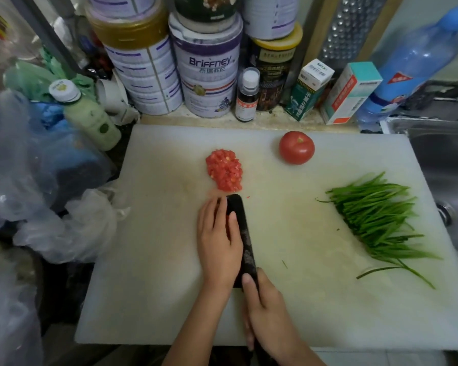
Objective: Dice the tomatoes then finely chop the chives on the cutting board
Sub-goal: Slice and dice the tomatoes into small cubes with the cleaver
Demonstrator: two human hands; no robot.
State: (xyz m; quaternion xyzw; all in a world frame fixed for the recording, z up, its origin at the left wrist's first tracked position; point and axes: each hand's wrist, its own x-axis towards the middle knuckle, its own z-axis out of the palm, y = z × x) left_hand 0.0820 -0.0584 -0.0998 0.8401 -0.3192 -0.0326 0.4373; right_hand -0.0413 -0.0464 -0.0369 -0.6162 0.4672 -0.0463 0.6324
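Nearest the viewer, at 6 o'clock on the white cutting board (156, 260), the right hand (265, 307) is clenched round the handle of a dark knife (242, 233). The handle itself is hidden inside the grip. The blade's long axis runs from 6 to 12 o'clock, leaning slightly toward 11, with the squared tip pointing away from the person.

Just at 9 o'clock of the blade, and touching it, the left hand (217, 239) lies released. Its fingers are fairly straight and press down on a tomato piece (226, 220), which shows only as a sliver of red between them.

Beyond the knife tip at 12 o'clock sits a pile of diced tomato (224, 170), close to the tip but apart from it. At 1 o'clock, farther back, a whole tomato (296, 147) rests with its stem scar up.

At 3 o'clock the chives (378, 220) lie uncut and well apart from the knife. The heap stretches from 10 toward 4 o'clock, and its fanned stalks lie mostly crosswise to the blade.

Behind the board, at 12 o'clock, stand stacked tins (209, 67), a small dark bottle (246, 96) and cartons (352, 93). A blue water bottle (413, 62) is at 2 o'clock, a pale green bottle (90, 114) at 10, and plastic bags (24, 154) at 9.
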